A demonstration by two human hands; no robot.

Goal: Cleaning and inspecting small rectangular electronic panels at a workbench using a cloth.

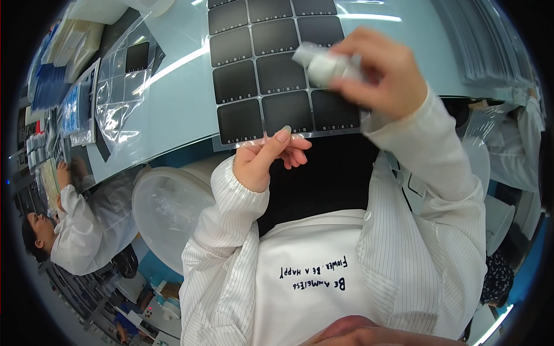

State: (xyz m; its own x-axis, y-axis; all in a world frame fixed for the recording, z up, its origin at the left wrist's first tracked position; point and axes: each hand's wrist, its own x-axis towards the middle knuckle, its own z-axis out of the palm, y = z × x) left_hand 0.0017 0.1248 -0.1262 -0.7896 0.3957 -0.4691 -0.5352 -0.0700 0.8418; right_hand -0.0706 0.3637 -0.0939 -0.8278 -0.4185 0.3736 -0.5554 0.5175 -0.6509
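A clear sheet of black rounded rectangles (281, 74) in rows lies on the glass-like tabletop, its near edge at the table's front. My left hand (261, 160) pinches that near edge, thumb on top and fingers curled below. Over the sheet's right side, my right hand (388, 74) grips a crumpled white wipe (330, 68), bunched between thumb and fingers. Motion blurs this hand and the wipe, so I cannot tell whether the wipe touches the sheet. The right hand and sleeve hide part of the sheet's right edge.
Clear film with one black rectangle (137, 57) lies on the left of the table (173, 109). Stacks of clear sheets (490, 46) stand at the far right. A white round tub (167, 207) is below the table's left edge. A person in white (86, 236) works at far left.
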